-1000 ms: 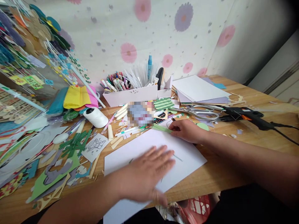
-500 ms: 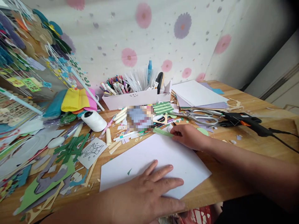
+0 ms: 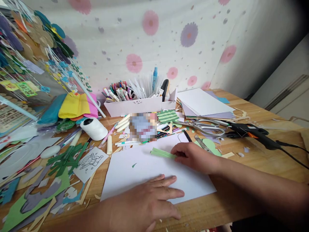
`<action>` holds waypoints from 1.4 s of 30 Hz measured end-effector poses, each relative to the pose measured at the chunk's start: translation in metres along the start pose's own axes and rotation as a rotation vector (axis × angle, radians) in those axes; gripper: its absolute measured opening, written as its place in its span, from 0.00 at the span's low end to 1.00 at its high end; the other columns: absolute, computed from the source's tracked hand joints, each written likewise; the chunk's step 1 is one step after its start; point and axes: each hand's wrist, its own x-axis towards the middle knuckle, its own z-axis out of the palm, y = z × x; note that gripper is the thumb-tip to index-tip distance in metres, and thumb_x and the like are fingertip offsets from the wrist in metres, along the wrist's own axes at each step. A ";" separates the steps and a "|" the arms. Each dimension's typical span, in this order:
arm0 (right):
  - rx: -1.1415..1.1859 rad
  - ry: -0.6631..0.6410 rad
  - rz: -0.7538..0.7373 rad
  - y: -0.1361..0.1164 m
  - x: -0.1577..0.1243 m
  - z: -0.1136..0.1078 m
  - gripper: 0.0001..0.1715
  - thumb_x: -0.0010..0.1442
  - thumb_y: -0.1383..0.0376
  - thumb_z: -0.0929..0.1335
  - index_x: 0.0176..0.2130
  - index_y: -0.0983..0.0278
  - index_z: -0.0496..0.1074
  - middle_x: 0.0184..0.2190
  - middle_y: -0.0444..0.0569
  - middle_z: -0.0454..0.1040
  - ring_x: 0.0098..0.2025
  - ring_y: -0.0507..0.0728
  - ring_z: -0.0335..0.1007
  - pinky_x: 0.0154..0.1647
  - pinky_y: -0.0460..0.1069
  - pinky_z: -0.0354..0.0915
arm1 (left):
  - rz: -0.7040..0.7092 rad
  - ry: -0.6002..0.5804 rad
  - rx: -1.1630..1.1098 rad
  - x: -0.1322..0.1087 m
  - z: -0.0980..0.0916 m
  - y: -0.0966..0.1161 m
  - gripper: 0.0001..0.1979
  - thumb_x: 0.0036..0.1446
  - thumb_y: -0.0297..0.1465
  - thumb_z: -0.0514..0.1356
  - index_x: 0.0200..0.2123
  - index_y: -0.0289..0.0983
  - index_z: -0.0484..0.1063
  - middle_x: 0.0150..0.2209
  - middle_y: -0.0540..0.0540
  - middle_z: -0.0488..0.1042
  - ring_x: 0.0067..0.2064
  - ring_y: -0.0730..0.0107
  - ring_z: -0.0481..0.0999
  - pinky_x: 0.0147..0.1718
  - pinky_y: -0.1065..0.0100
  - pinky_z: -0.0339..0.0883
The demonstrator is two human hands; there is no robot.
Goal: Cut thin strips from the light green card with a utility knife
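Note:
A white sheet of paper (image 3: 135, 174) lies on the wooden table in front of me. My left hand (image 3: 154, 199) rests flat on its near part, fingers spread. Over the sheet's right side, my right hand (image 3: 193, 156) pinches light green paper strips (image 3: 163, 153), which stick out to the left of its fingers. A small dark green scrap (image 3: 134, 165) lies on the sheet. Just beyond my right hand are a utility knife (image 3: 202, 143), a black pen (image 3: 187, 136) and a light green paper piece (image 3: 212, 145).
Scissors (image 3: 209, 128) and a black glue gun (image 3: 252, 130) lie to the right. Behind stand a white box of pens (image 3: 134, 106) and stacked paper (image 3: 205, 103). A white thread spool (image 3: 94, 129), dark green strips (image 3: 65, 158) and paper offcuts (image 3: 36, 203) crowd the left.
My right hand has drawn the light green strips nearer, over the sheet. The sheet has turned slightly, and the utility knife now shows. My left hand stays flat on the paper.

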 end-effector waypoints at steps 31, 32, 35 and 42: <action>-0.386 0.028 -0.059 0.014 -0.001 -0.013 0.07 0.62 0.66 0.65 0.38 0.64 0.73 0.38 0.49 0.71 0.35 0.53 0.65 0.35 0.47 0.56 | -0.553 0.554 0.285 0.025 -0.007 -0.048 0.14 0.60 0.27 0.61 0.50 0.41 0.71 0.48 0.44 0.71 0.47 0.57 0.74 0.44 0.57 0.70; -0.385 0.033 -0.059 0.014 -0.001 -0.012 0.07 0.62 0.66 0.65 0.38 0.64 0.73 0.38 0.49 0.71 0.35 0.53 0.65 0.35 0.47 0.56 | -0.538 0.565 0.305 0.026 -0.007 -0.048 0.11 0.60 0.26 0.60 0.47 0.40 0.72 0.48 0.44 0.71 0.47 0.58 0.74 0.44 0.58 0.70; -0.381 0.040 -0.060 0.016 -0.002 -0.011 0.07 0.62 0.66 0.65 0.39 0.64 0.72 0.38 0.49 0.71 0.35 0.53 0.65 0.35 0.47 0.56 | -0.500 0.602 0.307 0.030 -0.006 -0.050 0.02 0.61 0.25 0.58 0.37 0.37 0.71 0.42 0.46 0.73 0.43 0.61 0.74 0.41 0.62 0.68; -0.372 0.037 -0.053 0.018 -0.002 -0.011 0.07 0.61 0.66 0.65 0.38 0.64 0.72 0.38 0.48 0.71 0.35 0.53 0.65 0.35 0.46 0.56 | -0.526 0.638 0.217 0.033 -0.004 -0.054 0.05 0.58 0.22 0.58 0.31 0.38 0.68 0.34 0.49 0.73 0.37 0.66 0.72 0.36 0.65 0.65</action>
